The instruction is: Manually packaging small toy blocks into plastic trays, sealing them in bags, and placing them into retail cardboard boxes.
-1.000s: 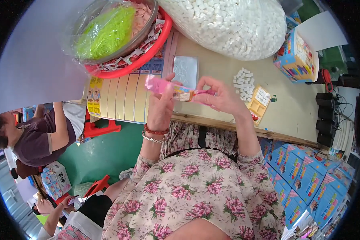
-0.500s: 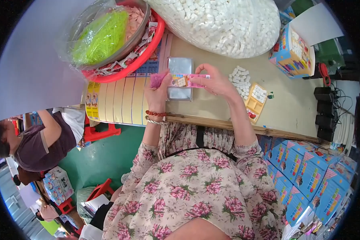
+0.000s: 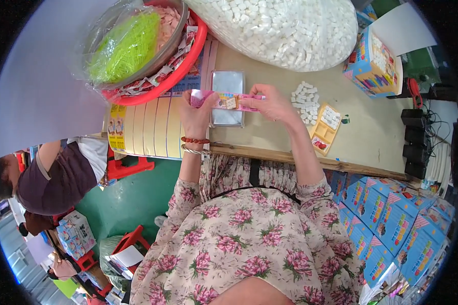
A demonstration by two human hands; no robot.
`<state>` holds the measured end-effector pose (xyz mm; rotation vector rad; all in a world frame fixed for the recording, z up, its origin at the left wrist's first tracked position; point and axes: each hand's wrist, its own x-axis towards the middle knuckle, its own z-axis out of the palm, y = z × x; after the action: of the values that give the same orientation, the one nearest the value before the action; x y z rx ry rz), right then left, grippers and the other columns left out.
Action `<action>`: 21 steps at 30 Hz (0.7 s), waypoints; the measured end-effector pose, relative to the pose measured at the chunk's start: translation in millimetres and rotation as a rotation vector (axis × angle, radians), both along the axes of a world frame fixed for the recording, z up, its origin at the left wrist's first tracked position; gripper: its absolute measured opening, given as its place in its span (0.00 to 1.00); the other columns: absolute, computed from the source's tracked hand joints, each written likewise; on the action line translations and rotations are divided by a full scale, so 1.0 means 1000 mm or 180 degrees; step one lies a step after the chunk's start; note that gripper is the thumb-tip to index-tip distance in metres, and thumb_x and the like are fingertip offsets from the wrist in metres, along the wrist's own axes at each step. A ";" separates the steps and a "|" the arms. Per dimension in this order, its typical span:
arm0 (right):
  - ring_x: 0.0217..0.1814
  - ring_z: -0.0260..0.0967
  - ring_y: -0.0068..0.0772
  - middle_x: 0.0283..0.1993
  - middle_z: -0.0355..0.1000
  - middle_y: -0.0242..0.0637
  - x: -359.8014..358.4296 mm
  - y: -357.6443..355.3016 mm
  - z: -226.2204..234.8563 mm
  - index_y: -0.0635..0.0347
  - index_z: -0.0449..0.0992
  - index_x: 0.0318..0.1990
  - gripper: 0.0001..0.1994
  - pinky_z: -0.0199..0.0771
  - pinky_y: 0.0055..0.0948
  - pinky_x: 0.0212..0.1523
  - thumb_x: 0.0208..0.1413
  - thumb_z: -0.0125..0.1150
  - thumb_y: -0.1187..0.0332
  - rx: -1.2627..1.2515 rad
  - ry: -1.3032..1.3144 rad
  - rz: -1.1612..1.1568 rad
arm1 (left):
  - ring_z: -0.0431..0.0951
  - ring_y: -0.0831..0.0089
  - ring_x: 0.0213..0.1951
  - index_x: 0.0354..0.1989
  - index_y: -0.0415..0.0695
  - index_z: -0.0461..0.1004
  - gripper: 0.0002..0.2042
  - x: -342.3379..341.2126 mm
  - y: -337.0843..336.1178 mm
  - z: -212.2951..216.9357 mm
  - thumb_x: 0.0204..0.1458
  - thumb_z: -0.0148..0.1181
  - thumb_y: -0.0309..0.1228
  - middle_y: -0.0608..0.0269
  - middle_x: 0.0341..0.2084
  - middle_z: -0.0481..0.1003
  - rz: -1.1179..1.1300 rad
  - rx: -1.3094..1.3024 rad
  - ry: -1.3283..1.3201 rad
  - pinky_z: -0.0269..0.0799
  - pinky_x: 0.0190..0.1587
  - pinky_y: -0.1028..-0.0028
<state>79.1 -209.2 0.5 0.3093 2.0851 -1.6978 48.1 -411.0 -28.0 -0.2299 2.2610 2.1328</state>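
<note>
A narrow pink printed card strip (image 3: 231, 102) is stretched crosswise between my hands. At its left end, my left hand (image 3: 195, 114) grips it with the thumb on top. My right hand (image 3: 270, 104) pinches the other end between thumb and fingers. Below the strip lies a rectangular clear plastic case (image 3: 228, 81) with a pale grey-blue inside; whether the strip touches it I cannot tell. To the right of my right hand are a loose pile of small white blocks (image 3: 305, 104) and a yellow compartment tray (image 3: 318, 133), holding white blocks at one end and a red-and-white packet at the other.
A red basin (image 3: 201, 38) of small packets stands at the far left, with a metal bowl of bagged green strands on it. A big bag of white blocks (image 3: 290, 35) fills the back. Blue boxes (image 3: 387, 208) are stacked at right. Another person (image 3: 56, 178) sits left.
My left hand has shifted slightly left, and more of the strip's left end shows, lying flatter. My right hand still pinches the other end.
</note>
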 end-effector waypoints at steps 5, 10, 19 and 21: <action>0.12 0.50 0.13 0.17 0.64 0.25 -0.002 -0.003 0.005 0.57 0.71 0.30 0.14 0.45 0.20 0.12 0.49 0.63 0.56 0.0417 0.0011 0.0095 | 0.72 0.81 0.26 0.29 0.39 0.69 0.15 -0.005 -0.004 -0.012 0.39 0.70 0.29 0.65 0.23 0.74 -0.0053 -0.0050 0.0005 0.68 0.29 0.79; 0.15 0.55 0.16 0.18 0.65 0.26 -0.002 -0.004 -0.020 0.59 0.72 0.29 0.16 0.51 0.21 0.14 0.48 0.65 0.55 0.0254 -0.0106 -0.0031 | 0.68 0.79 0.24 0.26 0.39 0.68 0.16 -0.002 -0.008 -0.027 0.37 0.71 0.32 0.67 0.21 0.71 -0.0038 -0.0586 -0.0197 0.65 0.29 0.77; 0.25 0.66 0.22 0.21 0.70 0.35 0.015 -0.012 0.018 0.63 0.71 0.26 0.17 0.64 0.26 0.26 0.44 0.67 0.56 0.1140 0.1002 -0.0315 | 0.66 0.79 0.25 0.23 0.40 0.68 0.13 0.006 -0.007 -0.003 0.38 0.70 0.26 0.69 0.23 0.67 0.0095 -0.0500 0.0472 0.63 0.30 0.78; 0.26 0.66 0.22 0.21 0.70 0.35 0.014 -0.012 0.020 0.62 0.71 0.26 0.17 0.64 0.26 0.27 0.44 0.67 0.56 0.1034 0.0879 -0.0316 | 0.66 0.81 0.25 0.24 0.41 0.68 0.12 0.004 -0.008 0.001 0.39 0.70 0.26 0.70 0.23 0.68 0.0055 -0.0285 0.0328 0.64 0.29 0.79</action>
<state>92.7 -221.1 20.5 0.2931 2.5951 -1.5219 52.4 -418.5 -26.9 -0.1449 2.4226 2.1006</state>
